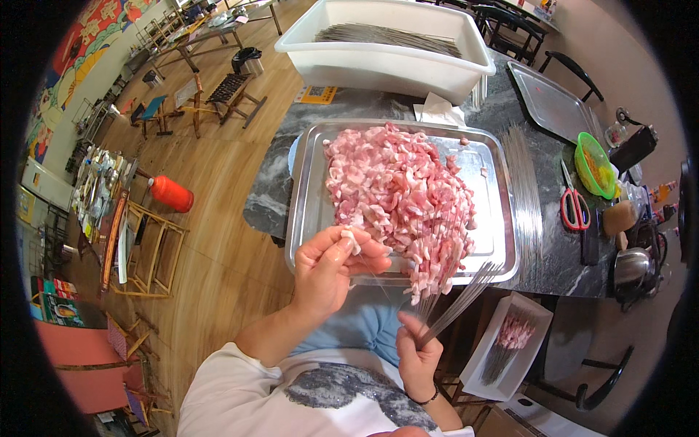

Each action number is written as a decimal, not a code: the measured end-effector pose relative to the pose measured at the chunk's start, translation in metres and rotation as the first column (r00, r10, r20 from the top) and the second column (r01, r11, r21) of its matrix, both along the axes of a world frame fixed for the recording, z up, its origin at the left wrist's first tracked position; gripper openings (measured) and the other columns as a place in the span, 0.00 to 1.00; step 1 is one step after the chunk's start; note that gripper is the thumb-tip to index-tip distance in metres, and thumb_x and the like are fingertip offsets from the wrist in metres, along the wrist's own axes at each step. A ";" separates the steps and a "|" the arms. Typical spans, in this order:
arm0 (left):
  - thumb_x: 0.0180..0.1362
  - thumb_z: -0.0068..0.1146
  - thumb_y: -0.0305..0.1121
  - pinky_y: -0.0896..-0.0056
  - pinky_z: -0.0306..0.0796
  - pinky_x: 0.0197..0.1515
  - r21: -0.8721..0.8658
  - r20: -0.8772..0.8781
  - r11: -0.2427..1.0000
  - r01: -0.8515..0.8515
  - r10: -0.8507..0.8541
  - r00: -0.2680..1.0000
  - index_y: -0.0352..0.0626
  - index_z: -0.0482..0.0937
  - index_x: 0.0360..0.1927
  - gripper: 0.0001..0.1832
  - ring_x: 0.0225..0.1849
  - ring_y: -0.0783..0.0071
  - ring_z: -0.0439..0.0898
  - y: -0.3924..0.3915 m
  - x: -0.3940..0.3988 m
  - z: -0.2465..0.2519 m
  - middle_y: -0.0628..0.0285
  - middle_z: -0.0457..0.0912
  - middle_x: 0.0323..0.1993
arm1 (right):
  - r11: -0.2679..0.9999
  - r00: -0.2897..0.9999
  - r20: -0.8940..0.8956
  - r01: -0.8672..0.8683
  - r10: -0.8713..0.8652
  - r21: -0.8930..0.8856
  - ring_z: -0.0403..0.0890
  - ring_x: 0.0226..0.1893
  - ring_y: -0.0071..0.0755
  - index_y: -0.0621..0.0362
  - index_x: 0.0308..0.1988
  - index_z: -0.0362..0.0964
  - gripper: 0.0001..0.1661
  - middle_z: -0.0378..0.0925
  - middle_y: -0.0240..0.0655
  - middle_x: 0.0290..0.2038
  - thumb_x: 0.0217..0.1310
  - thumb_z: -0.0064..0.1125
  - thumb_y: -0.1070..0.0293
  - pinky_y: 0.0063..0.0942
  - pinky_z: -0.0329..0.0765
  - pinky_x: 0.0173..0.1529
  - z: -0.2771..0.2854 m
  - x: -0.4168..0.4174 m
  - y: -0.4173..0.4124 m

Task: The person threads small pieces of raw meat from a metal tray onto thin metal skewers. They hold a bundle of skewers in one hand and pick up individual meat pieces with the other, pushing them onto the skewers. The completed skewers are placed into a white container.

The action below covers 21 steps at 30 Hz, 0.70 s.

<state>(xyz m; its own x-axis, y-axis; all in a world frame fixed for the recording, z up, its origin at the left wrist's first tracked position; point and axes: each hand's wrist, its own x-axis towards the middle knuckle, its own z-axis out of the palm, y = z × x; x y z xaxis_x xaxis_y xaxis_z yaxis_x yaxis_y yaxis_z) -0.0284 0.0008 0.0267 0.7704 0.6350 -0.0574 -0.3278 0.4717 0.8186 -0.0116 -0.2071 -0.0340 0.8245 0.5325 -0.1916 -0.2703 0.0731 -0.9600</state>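
Note:
In front of me a steel tray (313, 164) bears a large heap of pink, fatty raw meat pieces (390, 180). My left hand (330, 267) is over the tray's near edge, pinching a small whitish piece of meat (350, 240) between thumb and fingers. A thin blurred skewer appears just below that piece; whether it pierces it I cannot tell. My right hand (419, 355), lower and to the right, grips a bundle of thin metal skewers (464, 300). Several of the skewers carry threaded meat (431, 273) at their upper ends, over the tray's near edge.
Loose metal skewers (522, 202) lie right of the tray. Beyond stands a white plastic tub (382, 68) of skewers. Red-handled scissors (574, 207), a green bowl (594, 165) and another metal tray (551, 101) are at right. Below, a white bin (475, 377) holds meat skewers.

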 end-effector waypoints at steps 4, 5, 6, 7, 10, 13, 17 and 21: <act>0.68 0.42 0.30 0.53 0.82 0.45 -0.036 -0.007 0.999 0.030 -0.030 1.000 0.34 0.77 0.41 0.12 0.37 0.57 0.86 -0.016 -0.001 0.004 0.48 0.84 0.36 | 1.000 1.000 0.006 -0.020 0.020 0.005 0.64 0.22 0.12 0.64 0.53 0.75 0.17 0.70 0.22 0.27 0.64 0.53 0.81 0.14 0.60 0.26 -0.008 -0.004 0.006; 0.67 0.43 0.29 0.52 0.82 0.45 -0.038 -0.008 0.999 0.039 -0.039 0.999 0.34 0.78 0.40 0.11 0.37 0.57 0.86 -0.020 -0.001 0.003 0.47 0.84 0.36 | 1.000 0.999 0.040 -0.014 0.013 0.025 0.66 0.24 0.12 0.64 0.52 0.76 0.17 0.72 0.23 0.29 0.64 0.53 0.81 0.14 0.62 0.28 -0.007 -0.001 0.008; 0.65 0.47 0.27 0.54 0.81 0.48 -0.013 -0.055 0.990 0.140 -0.141 0.989 0.33 0.79 0.39 0.09 0.39 0.57 0.85 -0.019 0.000 0.001 0.48 0.84 0.37 | 0.999 0.997 0.076 -0.009 0.005 0.045 0.67 0.26 0.12 0.65 0.52 0.77 0.17 0.73 0.23 0.30 0.64 0.54 0.82 0.14 0.64 0.30 -0.005 0.003 0.010; 0.65 0.49 0.26 0.56 0.81 0.48 0.097 -0.109 0.956 0.276 -0.265 0.958 0.32 0.80 0.39 0.09 0.40 0.59 0.85 -0.016 0.002 0.000 0.49 0.84 0.37 | 0.998 0.994 0.110 -0.005 -0.002 0.067 0.68 0.27 0.12 0.65 0.51 0.78 0.16 0.74 0.23 0.31 0.64 0.54 0.82 0.15 0.66 0.32 -0.005 0.007 0.010; 0.60 0.60 0.27 0.65 0.77 0.42 0.737 -0.404 0.440 0.513 -0.321 0.856 0.34 0.82 0.40 0.08 0.40 0.66 0.82 0.018 0.019 0.010 0.54 0.83 0.39 | 0.987 0.991 0.014 0.135 -0.136 0.084 0.68 0.26 0.12 0.65 0.51 0.77 0.16 0.73 0.23 0.30 0.64 0.54 0.83 0.14 0.65 0.30 -0.008 0.016 0.008; 0.52 0.66 0.31 0.62 0.74 0.38 0.964 -0.266 0.034 0.265 0.229 0.936 0.38 0.83 0.35 0.09 0.35 0.57 0.80 0.043 0.056 0.024 0.54 0.80 0.32 | 0.974 0.983 -0.033 0.185 -0.182 0.128 0.66 0.24 0.12 0.65 0.52 0.77 0.16 0.72 0.23 0.29 0.65 0.54 0.81 0.13 0.62 0.27 0.001 0.030 0.004; 0.56 0.64 0.31 0.64 0.75 0.36 0.957 -0.267 -0.044 0.288 0.268 0.926 0.38 0.82 0.37 0.09 0.34 0.59 0.82 0.072 0.077 0.007 0.55 0.82 0.31 | 0.988 0.989 -0.001 0.146 -0.146 0.055 0.67 0.25 0.12 0.65 0.51 0.78 0.16 0.72 0.23 0.28 0.64 0.54 0.81 0.13 0.63 0.28 -0.004 0.032 -0.003; 0.64 0.57 0.30 0.71 0.78 0.32 0.500 -0.430 0.825 0.263 -0.028 0.902 0.36 0.81 0.39 0.07 0.31 0.69 0.84 0.065 0.054 0.016 0.58 0.85 0.32 | 0.996 0.988 0.145 0.057 -0.046 -0.074 0.70 0.28 0.14 0.64 0.50 0.79 0.16 0.74 0.24 0.31 0.62 0.55 0.82 0.14 0.67 0.33 -0.009 0.032 -0.010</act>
